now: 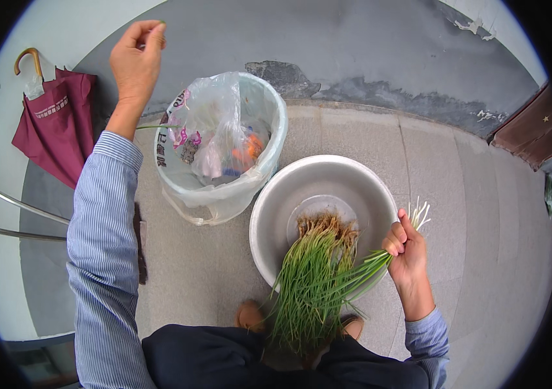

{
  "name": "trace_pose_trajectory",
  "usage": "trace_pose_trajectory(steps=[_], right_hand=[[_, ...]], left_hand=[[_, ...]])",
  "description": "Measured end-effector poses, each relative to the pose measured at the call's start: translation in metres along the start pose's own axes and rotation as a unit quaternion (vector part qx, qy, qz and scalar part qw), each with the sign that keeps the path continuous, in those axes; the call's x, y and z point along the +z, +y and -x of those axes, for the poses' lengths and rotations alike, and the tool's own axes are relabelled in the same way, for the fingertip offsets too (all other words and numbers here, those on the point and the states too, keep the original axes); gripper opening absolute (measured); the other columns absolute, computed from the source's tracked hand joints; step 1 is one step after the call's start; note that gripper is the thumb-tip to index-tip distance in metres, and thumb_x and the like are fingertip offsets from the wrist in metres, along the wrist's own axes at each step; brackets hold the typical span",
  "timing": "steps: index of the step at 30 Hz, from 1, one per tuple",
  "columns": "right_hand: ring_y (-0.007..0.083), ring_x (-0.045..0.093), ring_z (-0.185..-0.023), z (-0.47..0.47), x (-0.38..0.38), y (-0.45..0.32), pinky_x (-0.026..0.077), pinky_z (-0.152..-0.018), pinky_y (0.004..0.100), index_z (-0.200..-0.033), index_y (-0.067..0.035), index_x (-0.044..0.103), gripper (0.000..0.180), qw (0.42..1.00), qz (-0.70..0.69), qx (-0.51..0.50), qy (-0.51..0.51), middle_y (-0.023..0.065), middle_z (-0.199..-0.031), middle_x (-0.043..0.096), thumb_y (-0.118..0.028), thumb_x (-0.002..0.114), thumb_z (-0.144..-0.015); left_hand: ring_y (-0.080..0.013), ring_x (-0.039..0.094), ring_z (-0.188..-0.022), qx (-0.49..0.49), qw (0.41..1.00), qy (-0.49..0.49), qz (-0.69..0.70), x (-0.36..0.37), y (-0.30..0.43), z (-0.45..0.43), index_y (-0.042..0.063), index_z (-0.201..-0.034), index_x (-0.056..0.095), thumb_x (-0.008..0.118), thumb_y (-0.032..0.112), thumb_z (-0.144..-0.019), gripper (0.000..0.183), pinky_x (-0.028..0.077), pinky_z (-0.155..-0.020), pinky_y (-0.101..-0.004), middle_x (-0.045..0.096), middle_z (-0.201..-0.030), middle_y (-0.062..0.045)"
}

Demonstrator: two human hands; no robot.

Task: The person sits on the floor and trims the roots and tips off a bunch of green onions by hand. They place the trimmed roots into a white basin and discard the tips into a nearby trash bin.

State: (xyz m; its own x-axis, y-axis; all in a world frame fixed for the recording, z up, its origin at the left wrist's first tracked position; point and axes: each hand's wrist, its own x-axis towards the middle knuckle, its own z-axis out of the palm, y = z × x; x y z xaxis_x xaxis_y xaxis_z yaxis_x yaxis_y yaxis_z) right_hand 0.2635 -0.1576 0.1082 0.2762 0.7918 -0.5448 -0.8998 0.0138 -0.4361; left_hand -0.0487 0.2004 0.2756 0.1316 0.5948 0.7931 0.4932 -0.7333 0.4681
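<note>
My right hand [407, 250] grips a small bunch of thin scallions or chives [375, 265] beside the right rim of a metal basin [268, 228]. Clean white ends stick up above the fist, and green leaves trail left over the basin. A larger bundle of the same greens [312, 291] lies with brown, soil-covered roots in the basin and leaves hanging over its near rim. Raised at the upper left, my left hand [137, 61] has thumb and finger pinched, with a tiny green bit at the tips. One green blade [157, 127] shows between my left wrist and the bin.
A lined waste bin [281, 121] holding plastic bags and scraps stands left of the basin. A maroon umbrella [54, 119] hangs by the left wall, above curved metal bars [18, 202]. My shoes [249, 315] are close to the basin. A grey wall [354, 53] with peeling paint rises behind.
</note>
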Motion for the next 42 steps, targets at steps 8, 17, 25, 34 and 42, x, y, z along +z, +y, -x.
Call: trace_pose_trajectory(steps=[8, 17, 25, 34, 42], right_hand=[[0.0077, 0.025, -0.046, 0.003, -0.018, -0.017, 0.025, -0.042, 0.0223, -0.102, -0.008, 0.050, 0.019, 0.998, -0.052, -0.006, -0.019, -0.0029, -0.057, 0.032, -0.018, 0.034, -0.101], [0.0082, 0.032, -0.047, -0.007, -0.024, -0.020, 0.031, -0.046, 0.0224, -0.107, -0.001, 0.053, 0.026, 0.997, -0.030, 0.030, -0.061, -0.0013, -0.059, 0.043, -0.022, 0.039, -0.100], [0.0110, 0.043, -0.054, -0.003, -0.015, -0.019, 0.043, -0.057, 0.0265, -0.110, 0.001, 0.054, 0.032, 1.000, 0.007, 0.022, -0.021, 0.0012, -0.064, 0.052, -0.025, 0.037, -0.100], [0.0108, 0.037, -0.043, -0.001, -0.016, -0.032, 0.044, -0.048, 0.0270, -0.110, 0.005, 0.053, 0.040, 0.981, -0.080, 0.094, -0.151, 0.0022, -0.057, 0.044, -0.027, 0.030, -0.102], [0.0101, 0.030, -0.038, 0.008, -0.011, -0.078, 0.032, -0.036, 0.0233, -0.110, 0.007, 0.049, 0.041, 0.953, -0.141, 0.085, -0.254, 0.0015, -0.049, 0.036, -0.024, 0.023, -0.103]], left_hand=[[-0.0093, 0.042, -0.052, -0.101, 0.876, -0.452, -0.133, 0.028, -0.011, 0.033, -0.001, -0.062, 0.058, 0.067, 0.014, -0.076, 0.023, 0.036, -0.049, -0.0289, 0.046, -0.052, -0.001], [-0.0133, 0.043, -0.054, 0.013, 0.918, -0.372, -0.135, 0.028, 0.018, 0.045, 0.002, -0.097, 0.063, 0.058, 0.010, -0.085, 0.016, 0.039, -0.055, -0.0274, 0.049, -0.059, -0.001], [-0.0198, 0.052, -0.064, 0.075, 0.918, -0.246, -0.301, 0.026, 0.021, 0.041, 0.013, -0.124, 0.055, 0.056, 0.012, -0.087, 0.037, 0.045, -0.065, -0.0313, 0.060, -0.079, -0.011], [-0.0153, 0.062, -0.080, 0.140, 0.941, -0.273, -0.145, 0.016, 0.096, 0.073, 0.015, -0.122, 0.059, 0.052, 0.009, -0.092, 0.032, 0.051, -0.072, -0.0283, 0.064, -0.091, -0.008], [-0.0238, 0.060, -0.072, 0.109, 0.885, -0.452, 0.037, 0.060, 0.115, 0.156, 0.001, -0.109, 0.060, 0.051, 0.005, -0.087, 0.024, 0.047, -0.064, -0.0366, 0.062, -0.086, -0.013]])
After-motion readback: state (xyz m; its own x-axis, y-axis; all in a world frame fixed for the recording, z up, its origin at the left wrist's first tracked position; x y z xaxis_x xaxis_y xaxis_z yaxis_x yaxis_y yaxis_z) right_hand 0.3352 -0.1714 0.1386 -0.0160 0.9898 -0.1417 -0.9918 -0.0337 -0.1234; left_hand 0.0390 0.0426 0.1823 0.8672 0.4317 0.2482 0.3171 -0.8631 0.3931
